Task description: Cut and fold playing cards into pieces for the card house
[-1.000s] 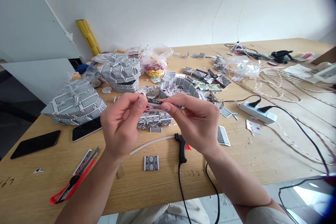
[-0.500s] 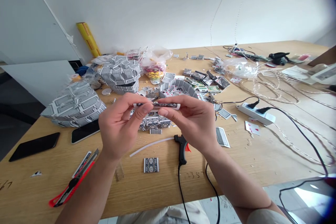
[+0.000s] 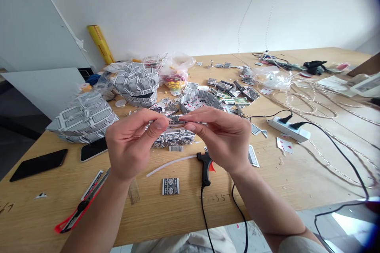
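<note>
Between my fingertips, above the middle of the table, is a narrow patterned card piece. My left hand pinches its left end, and my right hand pinches its right end; fingers cover much of it. Just behind and below is a patterned card block. A black glue gun lies below my right hand, with a white glue stick reaching left from it. A small folded card square rests nearer the front edge.
Two phones and a red cutter lie at left. Woven card models stand behind them. A power strip and looped cords are at right. Card packs lie farther back.
My hands have shifted slightly apart, and the card piece between them has changed its angle, with more of it hidden by my fingers.
</note>
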Tool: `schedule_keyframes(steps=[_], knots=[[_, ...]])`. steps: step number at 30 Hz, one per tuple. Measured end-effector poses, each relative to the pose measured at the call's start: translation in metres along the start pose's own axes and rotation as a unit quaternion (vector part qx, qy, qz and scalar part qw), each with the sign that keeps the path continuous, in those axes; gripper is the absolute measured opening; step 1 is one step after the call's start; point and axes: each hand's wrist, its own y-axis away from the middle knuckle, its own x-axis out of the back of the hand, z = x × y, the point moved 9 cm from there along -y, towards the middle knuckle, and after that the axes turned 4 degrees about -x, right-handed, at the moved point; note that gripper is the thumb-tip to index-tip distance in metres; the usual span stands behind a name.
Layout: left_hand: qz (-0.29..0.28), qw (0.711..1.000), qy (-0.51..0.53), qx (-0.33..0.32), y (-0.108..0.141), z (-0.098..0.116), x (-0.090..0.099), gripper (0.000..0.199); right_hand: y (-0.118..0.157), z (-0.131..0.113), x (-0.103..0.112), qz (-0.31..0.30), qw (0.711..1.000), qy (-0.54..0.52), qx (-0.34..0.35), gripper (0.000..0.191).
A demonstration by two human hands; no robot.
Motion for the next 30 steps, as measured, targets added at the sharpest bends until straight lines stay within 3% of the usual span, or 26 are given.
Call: schedule_keyframes(steps=[6,13,21,24,30], knots=[[-0.011,0.999,-0.042,-0.012,-0.002,0.008,0.000,0.014,0.002,-0.004,0.002,0.019,0.999,0.032,0.021,0.026],[-0.033,0.998,-0.005,-0.059,-0.004,0.021,-0.008,0.010,0.004,-0.010,-0.005,-0.007,0.998,0.029,0.050,0.024],[0.029,0.991,-0.069,-0.115,0.001,0.031,0.000,0.014,0.000,0.007,-0.006,-0.030,0.999,-0.002,-0.038,0.016],[0.031,0.989,-0.084,-0.114,0.002,0.032,0.000,0.014,0.000,0.004,-0.006,-0.028,0.999,-0.005,-0.017,0.012],[0.007,0.992,-0.086,-0.096,0.001,0.030,-0.003,0.009,0.003,-0.006,-0.005,-0.004,0.999,0.005,0.043,0.025]])
